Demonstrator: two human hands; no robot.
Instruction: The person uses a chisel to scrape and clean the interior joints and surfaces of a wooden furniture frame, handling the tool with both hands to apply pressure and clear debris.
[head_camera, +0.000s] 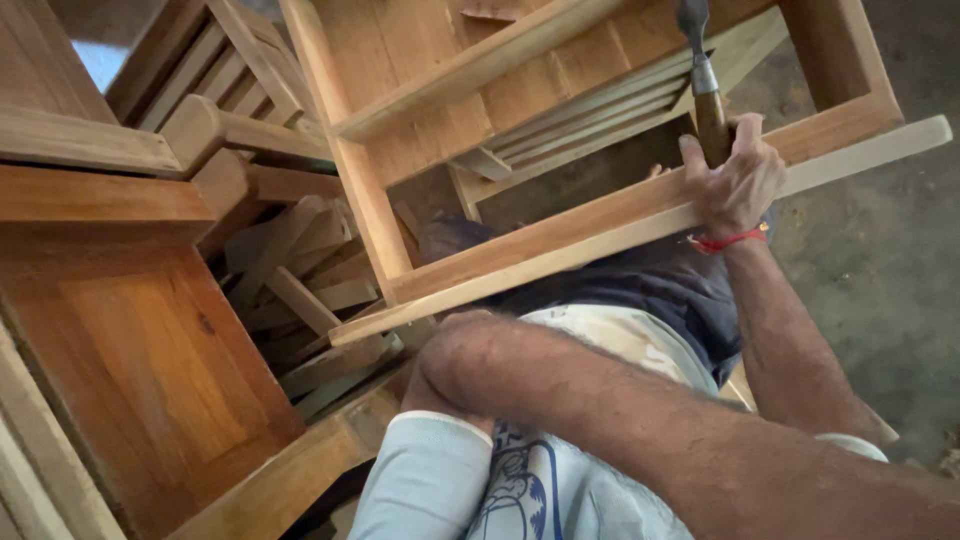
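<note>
At the upper right of the head view, the right hand (737, 182) was seen closed around the wooden handle of a chisel (703, 80), its fingers also curled over the pale slat (560, 255). That slat was laid along the lower rail of the wooden frame (350, 190). The chisel was held upright, metal end pointing away, just above the rail. A red thread (728, 240) was tied at the wrist.

Across the foreground the left forearm (600, 400) was stretched toward the left. Its hand was tucked out of sight by the pale sleeve (425, 480), so whether it was spread or clenched could not be told.

By judgement, the step in hand was the steadying of slat and tool together against the frame, not a cut, since the blade was not seen biting wood. Any following move would call for the slat to be kept flush with the rail and the chisel to be freed from the shared grip.

No true container was seen. Only a row of thin slats (590, 115) was held inside the open frame, and loose offcuts (300, 290) were heaped in the gap beside the brown cabinet panel (150, 370)
</note>
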